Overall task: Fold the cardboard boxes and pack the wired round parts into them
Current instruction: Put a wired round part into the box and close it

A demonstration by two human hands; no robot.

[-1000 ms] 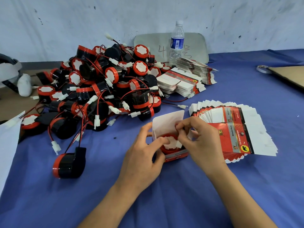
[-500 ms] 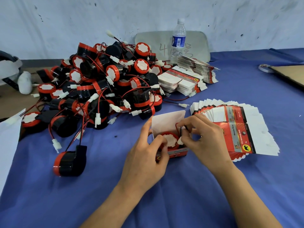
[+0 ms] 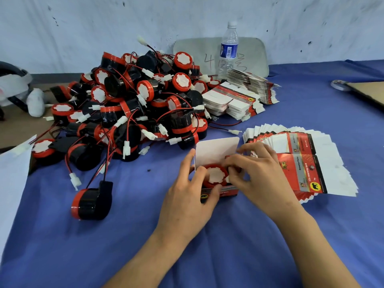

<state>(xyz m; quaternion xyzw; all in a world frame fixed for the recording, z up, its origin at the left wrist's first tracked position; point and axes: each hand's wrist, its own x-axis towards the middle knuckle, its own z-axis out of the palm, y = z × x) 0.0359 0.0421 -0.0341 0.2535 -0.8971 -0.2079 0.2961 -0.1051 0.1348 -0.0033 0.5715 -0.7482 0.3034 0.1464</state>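
Note:
A small red box (image 3: 220,191) stands on the blue cloth with its white lid flap (image 3: 217,150) raised. Inside it sits a round part (image 3: 216,174) with a red rim and white face. My left hand (image 3: 187,196) grips the box's left side, thumb up along the flap's edge. My right hand (image 3: 257,175) has its fingers curled over the box's right side, pressing at the part's edge; the wire is hidden under them. A fan of flat red-and-white boxes (image 3: 301,161) lies to the right.
A big pile of black-and-red round parts (image 3: 133,104) with red wires fills the left and back. One loose part (image 3: 91,201) lies front left. More flat box stacks (image 3: 234,100), a water bottle (image 3: 228,50) and a grey board stand behind. Brown cardboard (image 3: 369,92) lies far right.
The red wire loop seen above the box has gone down under my right fingers. My right hand has moved lower over the box's right side; my left hand keeps its grip.

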